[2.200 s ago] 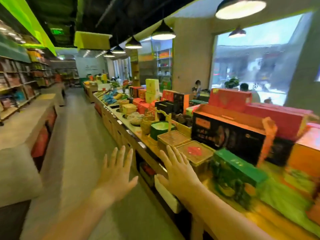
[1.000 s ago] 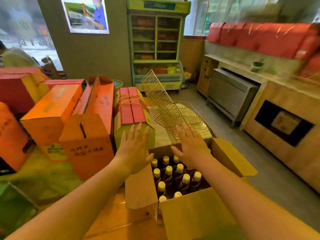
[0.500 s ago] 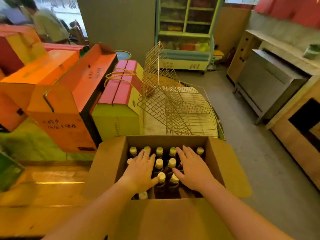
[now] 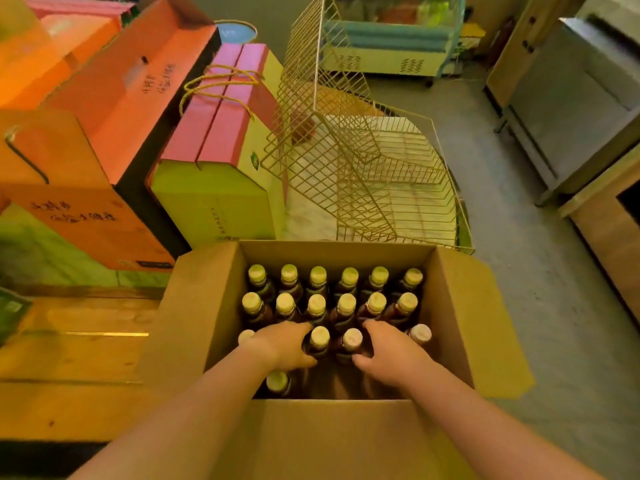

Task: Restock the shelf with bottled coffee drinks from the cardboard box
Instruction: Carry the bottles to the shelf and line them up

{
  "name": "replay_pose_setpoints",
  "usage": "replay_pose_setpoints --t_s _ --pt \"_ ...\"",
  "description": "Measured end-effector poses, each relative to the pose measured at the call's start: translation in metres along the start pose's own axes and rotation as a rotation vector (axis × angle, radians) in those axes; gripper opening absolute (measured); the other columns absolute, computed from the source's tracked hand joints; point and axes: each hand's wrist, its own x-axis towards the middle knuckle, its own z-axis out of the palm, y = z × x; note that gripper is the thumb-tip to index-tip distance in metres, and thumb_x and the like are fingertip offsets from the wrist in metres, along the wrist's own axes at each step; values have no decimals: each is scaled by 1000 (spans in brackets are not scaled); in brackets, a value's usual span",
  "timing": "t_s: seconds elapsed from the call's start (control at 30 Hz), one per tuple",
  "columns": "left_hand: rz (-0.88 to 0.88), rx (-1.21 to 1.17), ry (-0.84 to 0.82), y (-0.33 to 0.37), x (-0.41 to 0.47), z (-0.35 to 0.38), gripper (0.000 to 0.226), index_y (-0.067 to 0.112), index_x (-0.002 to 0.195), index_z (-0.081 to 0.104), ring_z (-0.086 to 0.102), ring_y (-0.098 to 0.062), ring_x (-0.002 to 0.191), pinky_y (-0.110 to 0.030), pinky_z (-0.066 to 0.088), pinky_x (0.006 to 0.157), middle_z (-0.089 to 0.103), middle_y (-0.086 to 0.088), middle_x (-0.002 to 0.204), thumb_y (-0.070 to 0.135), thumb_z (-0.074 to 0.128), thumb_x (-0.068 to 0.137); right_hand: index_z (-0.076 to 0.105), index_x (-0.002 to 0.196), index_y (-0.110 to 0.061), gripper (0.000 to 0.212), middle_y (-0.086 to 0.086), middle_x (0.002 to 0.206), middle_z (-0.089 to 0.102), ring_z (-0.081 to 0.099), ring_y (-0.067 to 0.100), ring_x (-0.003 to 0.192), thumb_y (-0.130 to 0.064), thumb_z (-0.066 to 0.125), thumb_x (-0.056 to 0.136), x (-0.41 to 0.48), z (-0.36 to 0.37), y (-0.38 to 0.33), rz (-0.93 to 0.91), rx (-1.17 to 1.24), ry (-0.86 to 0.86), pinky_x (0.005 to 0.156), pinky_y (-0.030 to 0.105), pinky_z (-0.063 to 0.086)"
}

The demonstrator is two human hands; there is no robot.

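Observation:
An open cardboard box [image 4: 207, 306] stands right below me, holding several dark coffee bottles with pale yellow caps in rows [image 4: 348, 275]. Both hands are down inside the box at its near rows. My left hand [image 4: 280, 346] curls round the neck of one bottle [image 4: 319, 337]. My right hand [image 4: 389, 353] curls round the neighbouring bottle [image 4: 352, 339]. Both bottles stand among the others in the box. A gold wire rack shelf [image 4: 360, 174] sits just behind the box with nothing on it.
Orange gift boxes [image 4: 104, 133] and a pink and yellow-green gift box [image 4: 214, 174] crowd the wooden counter [image 4: 69, 375] to the left. Grey floor [image 4: 540, 306] runs along the right, with a steel cabinet [image 4: 571, 98] and a cooler [image 4: 384, 46] farther back.
My head has tilted down over the box. Both hands went from flat over the caps to lower in the box, each closing round a bottle in the near rows.

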Motion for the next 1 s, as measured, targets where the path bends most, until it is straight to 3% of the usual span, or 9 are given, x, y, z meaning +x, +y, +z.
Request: replay_pose_setpoints --t_s 0.1,0.23,0.47,0.53,0.63,0.73,0.83,1.0 --pt "19 -109 -33 -1 15 1 59 31 134 49 60 -19 107 -41 54 91 60 4 124 45 73 83 34 153 -28 76 -1 153 45 46 21 138 -42 70 88 19 7 9 45 85 -117 109 35 43" --pt "83 -154 26 -7 32 2 47 31 115 60 62 -16 96 -41 56 84 64 8 108 41 82 75 56 123 -34 51 -8 123 64 61 15 113 -35 80 78 42 17 15 15 169 -188 94 33 51" --pt "188 -92 -16 -4 39 17 65 28 129 58 59 -16 113 -40 51 97 66 7 123 35 87 71 58 119 -30 54 -8 122 65 61 12 111 -31 86 74 53 22 19 -93 187 -155 89 26 47" --pt "223 -84 -33 -4 45 19 66 34 128 57 60 -13 113 -40 52 97 66 11 122 35 88 69 60 118 -28 54 -7 120 67 61 14 110 -31 88 71 52 26 21 -101 177 -153 91 31 50" --pt "212 -107 -47 -6 47 21 58 36 118 61 62 -9 107 -40 54 94 68 14 114 31 88 67 62 117 -27 51 -6 117 67 62 16 109 -31 87 72 53 31 24 -126 163 -157 92 38 52" --pt "207 -114 -29 -10 44 19 45 28 110 65 64 -10 98 -40 55 89 69 10 106 26 85 70 64 107 -29 37 -8 108 68 62 13 101 -31 84 75 51 26 24 -158 198 -142 87 33 51" --pt "180 -156 5 -16 29 7 44 31 104 60 62 -6 90 -35 55 84 66 14 98 31 85 68 60 96 -42 37 -18 98 67 62 2 95 -31 85 72 43 14 24 -139 312 -117 84 26 50" --pt "186 -271 119 -14 -13 -32 34 36 92 63 65 -1 84 -24 56 78 67 19 85 27 84 67 68 107 -35 45 -14 101 71 65 4 100 -23 88 68 24 -22 13 -74 401 -86 94 36 55"
